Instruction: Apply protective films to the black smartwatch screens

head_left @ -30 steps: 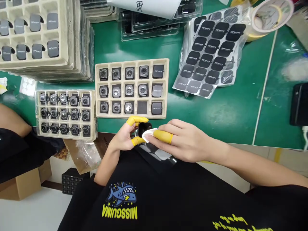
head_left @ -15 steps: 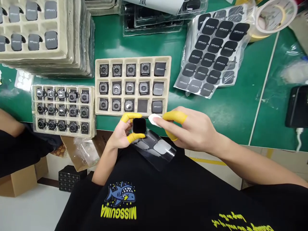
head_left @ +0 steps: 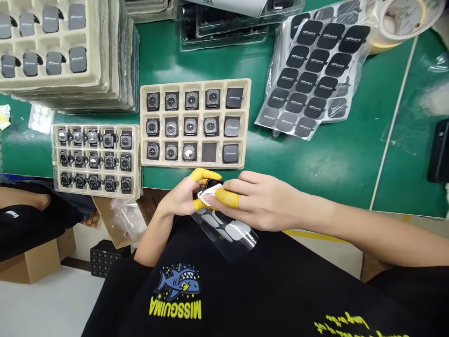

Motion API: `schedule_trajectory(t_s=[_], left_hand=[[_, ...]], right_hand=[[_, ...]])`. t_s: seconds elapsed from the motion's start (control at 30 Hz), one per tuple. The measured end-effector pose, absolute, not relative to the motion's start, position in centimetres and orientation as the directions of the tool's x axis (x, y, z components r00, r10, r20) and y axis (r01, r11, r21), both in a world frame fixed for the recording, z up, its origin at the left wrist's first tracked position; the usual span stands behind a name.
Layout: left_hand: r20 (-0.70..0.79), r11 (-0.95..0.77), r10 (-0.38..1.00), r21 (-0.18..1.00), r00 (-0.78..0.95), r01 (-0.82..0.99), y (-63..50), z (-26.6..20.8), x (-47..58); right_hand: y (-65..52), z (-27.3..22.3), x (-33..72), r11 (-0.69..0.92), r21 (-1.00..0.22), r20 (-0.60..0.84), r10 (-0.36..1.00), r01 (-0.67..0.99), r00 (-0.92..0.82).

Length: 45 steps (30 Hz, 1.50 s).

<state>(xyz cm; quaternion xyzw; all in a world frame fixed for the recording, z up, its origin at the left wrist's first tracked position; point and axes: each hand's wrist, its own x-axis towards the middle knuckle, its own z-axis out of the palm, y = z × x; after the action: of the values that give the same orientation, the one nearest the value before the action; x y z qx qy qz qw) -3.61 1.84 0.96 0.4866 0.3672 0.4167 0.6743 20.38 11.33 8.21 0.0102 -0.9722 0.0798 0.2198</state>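
Observation:
Between the yellow-sheathed fingers of my left hand [head_left: 184,194] is a dark square watch body [head_left: 212,183], mostly covered now. My right hand [head_left: 261,199], also wearing yellow finger cots, pinches a white wiping pad [head_left: 211,191] and presses it on the watch's face. Below the watch, a clear film sheet with stickers [head_left: 226,229] hangs from around my left hand; its upper end is hidden. Just beyond my hands lies a cream tray [head_left: 195,164] of watch bodies, most back side up. One pocket in its front row shows only a dark square pad [head_left: 209,152].
A second watch tray [head_left: 96,193] sits to the left, below a tall stack of trays [head_left: 94,86]. Sheets of dark stickers [head_left: 308,79] lie at the right, near tape rolls [head_left: 403,21]. Another person's arm [head_left: 24,197] is at the left edge. An open carton [head_left: 112,229] stands below the table.
My right hand has moved left, bringing the white pad from beside the watch onto its face. My left hand still holds the watch. The whole view has shifted slightly.

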Motion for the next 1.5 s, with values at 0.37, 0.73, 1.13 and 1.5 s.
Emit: schedule_trajectory(t_s=[0.37, 0.73, 1.13, 1.5], left_hand=[[-0.174, 0.26, 0.934, 0.929, 0.311, -0.262, 1.3, 0.7, -4.4], [-0.102, 0.197, 0.899, 0.962, 0.426, -0.186, 2.3, 0.9, -3.9], [-0.192, 0.234, 0.961, 0.947, 0.197, -0.22, 1.1, 0.5, -4.5], [-0.131, 0.191, 0.951, 0.96, 0.279, -0.202, 1.3, 0.3, -3.8]], right_hand=[[13.0, 10.1, 22.7, 0.984, -0.172, 0.317, 0.004, -0.054, -0.949], [11.0, 8.4, 20.4, 0.989, -0.142, 0.427, 0.027, -0.037, -0.904], [11.7, 8.5, 22.4, 0.961, -0.104, 0.477, 0.273, 0.255, -0.836], [11.0, 7.9, 19.2, 0.983, -0.078, 0.495, 0.184, 0.168, -0.849]])
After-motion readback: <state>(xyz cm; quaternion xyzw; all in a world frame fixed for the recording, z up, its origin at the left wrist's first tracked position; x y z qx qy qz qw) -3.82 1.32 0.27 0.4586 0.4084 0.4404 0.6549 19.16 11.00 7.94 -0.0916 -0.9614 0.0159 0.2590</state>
